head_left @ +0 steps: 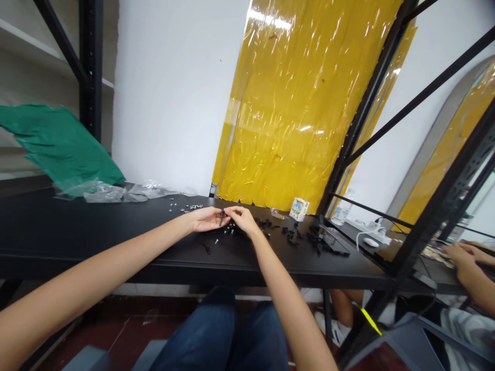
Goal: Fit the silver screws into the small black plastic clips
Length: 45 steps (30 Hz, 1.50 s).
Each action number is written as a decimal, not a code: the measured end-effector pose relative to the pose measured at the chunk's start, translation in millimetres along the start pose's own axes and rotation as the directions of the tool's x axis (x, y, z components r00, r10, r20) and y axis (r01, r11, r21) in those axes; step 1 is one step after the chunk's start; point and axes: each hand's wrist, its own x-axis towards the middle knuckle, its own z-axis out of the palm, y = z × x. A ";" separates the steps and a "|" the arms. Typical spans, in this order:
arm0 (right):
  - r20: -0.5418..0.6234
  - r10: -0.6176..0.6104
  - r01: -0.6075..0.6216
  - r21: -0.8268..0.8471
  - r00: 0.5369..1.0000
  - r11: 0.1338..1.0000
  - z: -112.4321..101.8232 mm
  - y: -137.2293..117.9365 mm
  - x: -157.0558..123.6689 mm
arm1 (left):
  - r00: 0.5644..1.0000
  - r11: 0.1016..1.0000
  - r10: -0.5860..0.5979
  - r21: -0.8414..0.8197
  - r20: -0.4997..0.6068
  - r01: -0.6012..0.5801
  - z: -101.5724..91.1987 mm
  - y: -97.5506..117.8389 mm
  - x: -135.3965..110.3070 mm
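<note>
**Black part [221, 217] held at the fingertips**

The left hand [209, 219] and right hand [243, 219] meet over the tabletop [116, 242], both closed narrowly, with the part between them (which hand bears it is too small to tell). Its long axis stands near upright, tilted slightly, and neither hand is clearly nearer. Loose black pieces [290, 236] lie to the right of the hands, small fasteners [189, 208] just left and far, and a plastic bag [116, 193] farther left.
</note>
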 end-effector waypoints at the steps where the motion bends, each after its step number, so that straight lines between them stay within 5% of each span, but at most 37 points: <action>1: -0.002 0.016 -0.016 0.021 1.000 1.000 0.5 -1.0 -0.3 | 1.000 1.000 -0.004 -0.005 -0.018 0.004 0.1 0.3 -0.3; 6: -0.010 0.028 -0.027 0.056 1.000 0.998 2.0 -4.0 -1.7 | 0.995 0.997 -0.048 -0.067 -0.089 0.042 6.1 2.3 -4.2; 18: -0.110 -0.079 0.062 -0.156 0.991 0.986 -2.0 9.1 1.7 | 0.978 0.968 -0.204 -0.141 0.042 0.207 12.5 4.2 -10.4; 23: -0.136 -0.039 0.034 -0.036 0.990 0.999 -4.0 4.9 2.4 | 0.980 0.965 -0.193 -0.168 0.054 0.199 9.3 4.4 -8.4; 31: -0.114 -0.024 0.023 -0.005 0.993 1.000 -3.0 5.5 1.8 | 0.995 0.981 -0.090 -0.172 0.038 0.096 10.7 5.0 -9.9; 33: -0.136 -0.024 0.027 0.022 0.990 0.999 -2.7 5.0 2.5 | 0.999 0.998 -0.023 -0.065 -0.022 0.022 12.5 5.1 -9.7; 35: -0.214 0.000 0.012 0.054 0.977 0.998 -2.9 3.6 3.8 | 0.974 0.976 0.166 0.165 -0.156 -0.140 13.9 4.7 -8.2; 37: -0.316 0.062 -0.031 0.102 0.947 0.994 -4.1 2.1 5.7 | 0.875 0.802 0.440 0.526 -0.202 -0.283 13.8 2.8 -5.7; 39: -0.409 0.145 -0.074 0.185 0.901 0.980 -6.7 1.2 8.2 | 0.789 0.480 0.612 0.817 -0.050 -0.320 11.7 -0.9 -3.1; 42: -0.551 0.221 -0.035 0.328 0.805 0.944 -15.4 2.9 12.2 | 0.779 0.103 0.581 0.928 0.237 -0.359 5.6 -8.6 0.4; 45: -0.714 0.271 0.101 0.431 0.646 0.897 -29.4 7.7 13.6 | 0.772 -0.037 0.538 0.924 0.339 -0.380 -0.1 -14.5 2.2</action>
